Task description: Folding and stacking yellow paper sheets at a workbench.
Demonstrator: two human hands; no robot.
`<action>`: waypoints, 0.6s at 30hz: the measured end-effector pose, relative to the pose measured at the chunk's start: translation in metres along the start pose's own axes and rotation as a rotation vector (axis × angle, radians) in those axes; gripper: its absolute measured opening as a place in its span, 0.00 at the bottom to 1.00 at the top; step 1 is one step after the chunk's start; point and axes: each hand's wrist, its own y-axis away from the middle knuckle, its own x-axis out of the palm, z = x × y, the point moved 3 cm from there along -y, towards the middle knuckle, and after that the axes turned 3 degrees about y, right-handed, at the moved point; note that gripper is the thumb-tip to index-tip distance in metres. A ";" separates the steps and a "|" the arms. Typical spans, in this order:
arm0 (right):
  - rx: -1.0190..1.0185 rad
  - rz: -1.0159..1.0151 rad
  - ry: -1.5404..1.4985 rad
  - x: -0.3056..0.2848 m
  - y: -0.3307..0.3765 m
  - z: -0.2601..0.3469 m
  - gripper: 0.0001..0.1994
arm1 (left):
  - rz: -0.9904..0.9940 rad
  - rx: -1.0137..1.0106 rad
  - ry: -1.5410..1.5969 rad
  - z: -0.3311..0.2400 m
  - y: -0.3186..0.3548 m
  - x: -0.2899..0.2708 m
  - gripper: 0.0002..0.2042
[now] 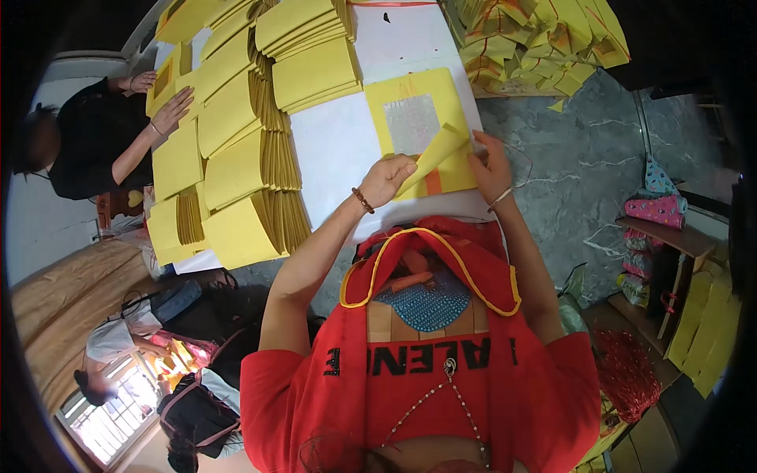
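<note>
In front of me a yellow paper sheet [378,98] with a silver foil rectangle in its middle lies on the white tabletop [331,146]. Its near left corner is lifted and curled over toward the right. My left hand [386,180] pinches that curled part between thumb and fingers. Beside the sheet's right edge is my right hand [493,167], fingers apart and bent, the tips at the paper's border; whether they press on it I cannot make out. An orange-red strip shows on the paper below the curl.
Stacks of folded yellow paper [236,229] cover the table's left side. A co-worker [95,138] there has both hands on yellow paper. A heap of yellow folded papers with red strings [536,47] is at the far right. Other people [118,339] sit at lower left.
</note>
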 end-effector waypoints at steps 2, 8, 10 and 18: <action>-0.264 -0.027 0.242 -0.006 -0.006 0.023 0.26 | -0.011 0.069 -0.012 -0.001 -0.001 0.000 0.13; -0.363 0.131 0.184 0.018 -0.018 0.018 0.39 | 0.066 -0.022 0.044 -0.004 -0.002 0.001 0.12; -0.324 0.179 0.201 0.022 -0.020 0.008 0.40 | 0.049 0.025 0.017 -0.005 -0.003 0.001 0.12; -0.361 0.136 0.128 0.023 -0.020 0.003 0.38 | 0.105 0.035 -0.013 -0.009 -0.004 -0.002 0.11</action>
